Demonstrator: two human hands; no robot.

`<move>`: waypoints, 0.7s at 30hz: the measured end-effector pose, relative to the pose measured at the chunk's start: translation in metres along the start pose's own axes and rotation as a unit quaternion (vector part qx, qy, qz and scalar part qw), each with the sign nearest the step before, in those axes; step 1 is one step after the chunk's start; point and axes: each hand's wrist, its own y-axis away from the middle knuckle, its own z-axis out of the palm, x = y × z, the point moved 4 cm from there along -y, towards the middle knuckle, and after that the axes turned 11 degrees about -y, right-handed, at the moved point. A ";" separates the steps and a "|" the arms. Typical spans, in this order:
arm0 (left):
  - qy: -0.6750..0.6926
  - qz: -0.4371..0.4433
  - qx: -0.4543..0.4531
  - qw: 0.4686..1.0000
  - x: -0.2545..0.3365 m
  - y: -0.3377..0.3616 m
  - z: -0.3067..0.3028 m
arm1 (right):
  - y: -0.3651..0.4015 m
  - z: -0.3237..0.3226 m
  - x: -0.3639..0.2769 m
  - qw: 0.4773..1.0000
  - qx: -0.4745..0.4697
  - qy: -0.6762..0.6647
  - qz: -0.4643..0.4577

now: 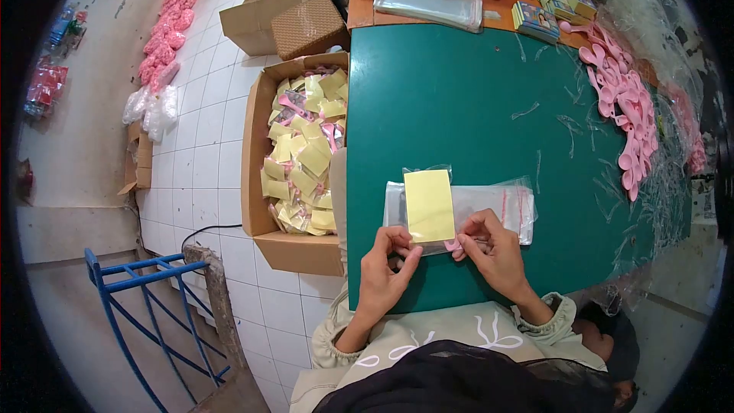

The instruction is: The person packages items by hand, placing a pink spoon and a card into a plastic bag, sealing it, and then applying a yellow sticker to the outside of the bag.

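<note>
A plain yellow card [429, 206] lies in or against a small clear plastic bag whose edges show around it. My left hand [388, 264] pinches the bag's lower left corner between thumb and fingers. At the lower right of the card, my right hand [493, 252] has its fingertips closed on a small pink piece [453, 245], which looks like part of a plastic spoon; most of it is hidden. Under both is a stack of flat clear bags [505, 210] with red lines near one end.
Left of the green table [459, 99] stands a cardboard box [256, 160] full of bagged yellow cards and pink spoons. Pink spoons [631, 118] are heaped at the right edge. Card packs [535, 21] and a bundle of clear bags [428, 4] lie at the back.
</note>
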 end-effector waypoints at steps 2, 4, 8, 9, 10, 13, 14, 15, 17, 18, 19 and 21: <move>-0.025 -0.007 -0.044 0.999 0.004 0.001 0.000 | 0.002 0.001 -0.005 0.999 -0.011 0.033 -0.006; -0.037 -0.010 -0.068 0.997 0.013 0.001 -0.001 | 0.002 -0.001 -0.016 0.993 -0.029 0.105 -0.043; -0.029 0.010 -0.065 0.997 0.024 0.005 -0.010 | -0.004 -0.037 -0.053 0.945 -0.045 0.294 -0.134; -0.021 0.013 -0.055 0.998 0.029 0.006 -0.017 | -0.014 -0.058 -0.067 0.931 -0.036 0.336 -0.135; -0.013 0.013 -0.045 0.999 0.035 0.007 -0.025 | -0.027 -0.083 -0.081 0.915 -0.014 0.375 -0.146; -0.004 0.017 0.057 0.998 0.033 0.001 -0.068 | -0.087 -0.196 -0.101 0.846 0.080 0.479 -0.221; 0.007 0.036 0.109 0.993 0.022 -0.006 -0.085 | -0.112 -0.243 -0.102 0.839 0.098 0.498 -0.199; 0.006 0.002 0.162 0.987 0.016 -0.015 -0.100 | -0.134 -0.284 -0.105 0.822 0.137 0.513 -0.205; -0.024 -0.004 0.222 0.975 -0.004 -0.032 -0.131 | -0.173 -0.355 -0.106 0.788 0.193 0.538 -0.228; -0.014 0.010 0.238 0.971 -0.034 -0.044 -0.148 | -0.187 -0.379 -0.108 0.770 0.212 0.549 -0.245; -0.016 -0.015 0.242 0.970 -0.050 -0.047 -0.158 | -0.195 -0.390 -0.107 0.757 0.232 0.548 -0.271; -0.022 -0.066 0.257 0.964 -0.067 -0.042 -0.169 | -0.209 -0.415 -0.099 0.749 0.243 0.570 -0.235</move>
